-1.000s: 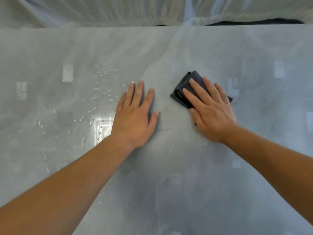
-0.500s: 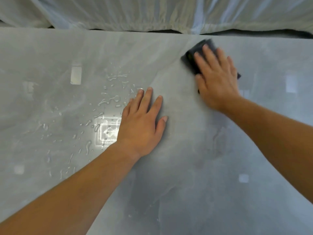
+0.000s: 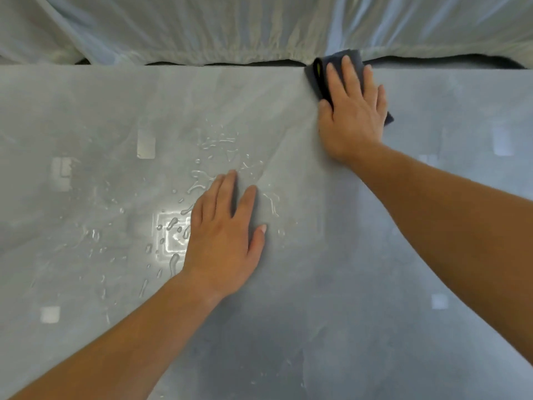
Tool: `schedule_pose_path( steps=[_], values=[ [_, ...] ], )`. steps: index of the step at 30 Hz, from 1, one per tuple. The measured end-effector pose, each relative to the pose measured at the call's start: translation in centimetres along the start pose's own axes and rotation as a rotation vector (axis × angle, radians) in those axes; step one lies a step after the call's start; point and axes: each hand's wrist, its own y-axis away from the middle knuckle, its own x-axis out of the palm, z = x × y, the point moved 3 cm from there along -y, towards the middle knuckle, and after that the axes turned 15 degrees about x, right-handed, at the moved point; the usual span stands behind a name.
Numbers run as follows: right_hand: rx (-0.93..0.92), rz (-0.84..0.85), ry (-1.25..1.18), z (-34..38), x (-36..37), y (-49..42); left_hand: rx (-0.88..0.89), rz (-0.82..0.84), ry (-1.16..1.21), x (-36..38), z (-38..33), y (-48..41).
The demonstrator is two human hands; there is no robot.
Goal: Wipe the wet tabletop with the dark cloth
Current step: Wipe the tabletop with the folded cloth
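**Right hand** (image 3: pixel 353 111): flat, palm down, fingers straight and close together. It presses on the cloth and is not curled round it. The forearm comes in across the right side of the tabletop.

**Left hand** (image 3: pixel 225 235): flat, palm down, released and holding nothing. The fingers are straight and the thumb is spread toward the right. It rests on the tabletop near the middle, with its fingertips among the droplets. The forearm comes in from the near left corner.

**Cloth** (image 3: pixel 320 73): dark grey and folded, lying under the right hand at the far edge of the tabletop, right of the middle. Its far end reaches that edge; whether it hangs over cannot be told. A yellow-green strip (image 3: pixel 318 67) shows in the fold on its left side. One corner shows past the little-finger side of the hand.

**Droplets** (image 3: pixel 219 140): clear beads and short streaks scattered from the middle of the tabletop toward the left. They lie just beyond the left fingertips, beside the hand and along the wrist, well apart from the cloth.

**Tabletop** (image 3: pixel 375 284): grey, marbled and glossy. Pale rectangular reflections of lights are spread over it. A bright square reflection (image 3: pixel 173 235) sits just left of the left hand, with droplets lying on it.

**Sheet** (image 3: pixel 202 30): pale, translucent and creased, hanging beyond the far edge. A dark gap runs between its hem and that edge.
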Motion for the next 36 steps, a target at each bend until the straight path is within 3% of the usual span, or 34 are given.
schedule_pose_path(
  steps=[3,8,10,13,15,21,27,29,33,34,36],
  values=[
    [0.045,-0.037,-0.016,3.2,0.8,1.3,-0.005,0.004,-0.015,0.4,1.0,1.0],
    [-0.401,0.073,0.121,2.8,1.6,6.8,-0.018,-0.005,-0.021,-0.1,1.1,0.7],
    [-0.345,0.065,0.118,2.5,1.1,4.4,-0.013,0.005,-0.012,-0.2,1.0,0.6],
    [-0.086,0.017,0.045,3.6,0.9,1.5,-0.008,0.017,-0.02,0.0,1.2,0.8],
    [-0.062,-0.009,0.038,4.9,1.3,2.7,0.001,0.001,-0.015,0.0,1.4,0.9],
    [-0.515,0.116,0.185,1.8,2.2,11.1,0.033,-0.019,-0.028,0.0,1.7,1.1],
    [-0.162,0.039,0.05,1.0,1.8,8.5,0.062,0.0,-0.029,0.1,1.9,1.2],
    [-0.187,0.041,0.058,1.6,2.6,11.9,0.064,0.01,0.0,0.1,2.0,1.3],
    [-0.486,0.129,0.154,-0.8,2.8,16.8,0.078,-0.008,0.078,-0.3,2.5,1.7],
    [-0.479,0.137,0.16,-1.4,2.5,16.3,0.084,-0.008,0.072,-0.4,2.4,1.9],
    [-0.285,0.097,0.105,-2.2,2.1,14.4,0.096,-0.009,0.045,-0.4,2.2,2.6]
  ],
)
